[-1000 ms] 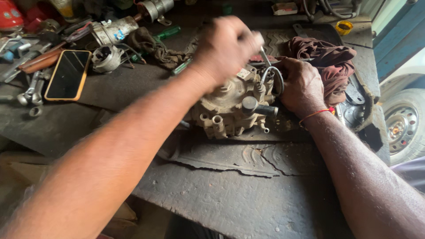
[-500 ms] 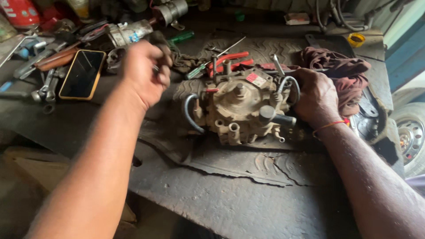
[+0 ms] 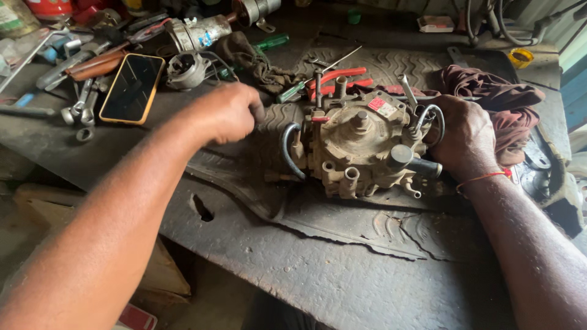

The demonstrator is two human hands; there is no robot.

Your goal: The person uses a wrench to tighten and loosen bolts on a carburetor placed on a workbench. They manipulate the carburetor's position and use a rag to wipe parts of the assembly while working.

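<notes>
Head view: right hand grips the right side of a grimy round metal engine part, mid-bench on a cracked rubber mat. Left hand is clenched just left of it; can't tell if it holds anything. Phone w/ yellow case & wrenches far left; maroon rag behind right hand.

The pump body sits on a rubber mat on the surface; a phone lies far left, a rag right behind, pliers behind.
</notes>
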